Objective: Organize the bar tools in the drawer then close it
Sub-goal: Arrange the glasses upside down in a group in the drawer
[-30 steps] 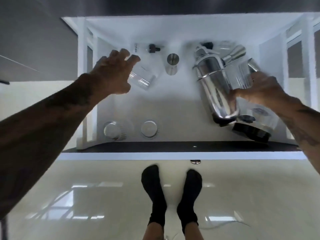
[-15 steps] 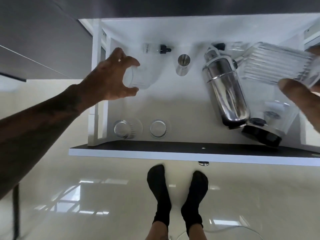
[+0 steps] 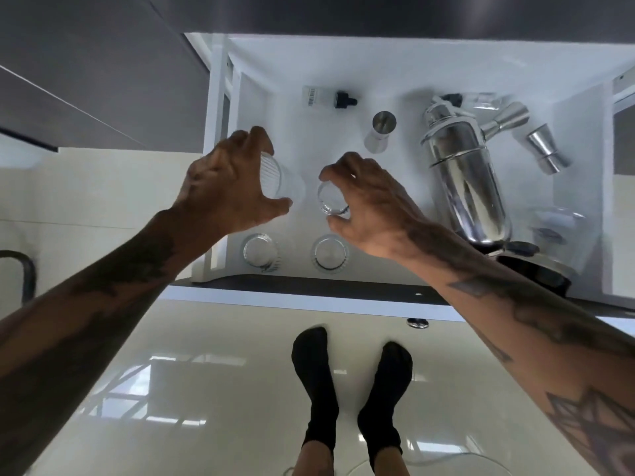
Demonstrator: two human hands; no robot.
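two clear ribbed glasses (image 3: 260, 251) stand side by side near the front of the open white drawer (image 3: 395, 67). behind them, the left hand (image 3: 223, 187) curls around a third ribbed glass (image 3: 275, 178) and the right hand (image 3: 364, 204) grips a fourth glass (image 3: 331, 199). right of the hands lie a shiny shaker (image 3: 467, 176), two steel jiggers (image 3: 546, 149) and a dropper bottle (image 3: 326, 96) at the back.

Over the open white drawer (image 3: 405, 63), the left hand (image 3: 223, 187) curls around a ribbed glass (image 3: 275, 176) while the right hand (image 3: 367, 207) grips a smaller clear glass (image 3: 331, 201) just beside it. Two more glasses (image 3: 259, 250) stand upright near the front edge. A steel shaker (image 3: 464, 176) lies at the right, jiggers (image 3: 546, 149) beyond it.
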